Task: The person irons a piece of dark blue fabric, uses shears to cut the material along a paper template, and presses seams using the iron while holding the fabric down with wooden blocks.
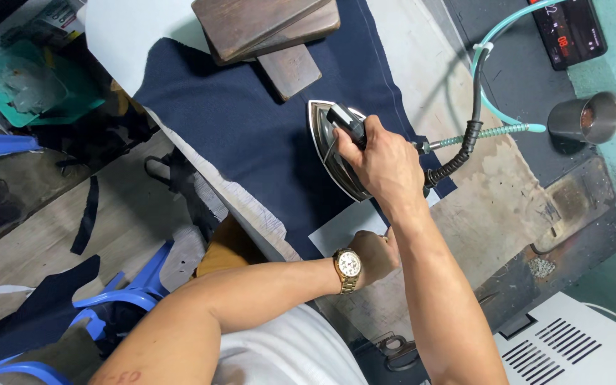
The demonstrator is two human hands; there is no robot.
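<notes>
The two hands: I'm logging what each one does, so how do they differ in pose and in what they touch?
The right hand is closed around the black handle of the steam iron, out over the navy fabric; the left hand holds no tool and rests near the table edge by a white paper piece. The left wrist bears a gold watch; the right wrist is bare. The right forearm crosses over the left hand, partly hiding it. Both are bare.
</notes>
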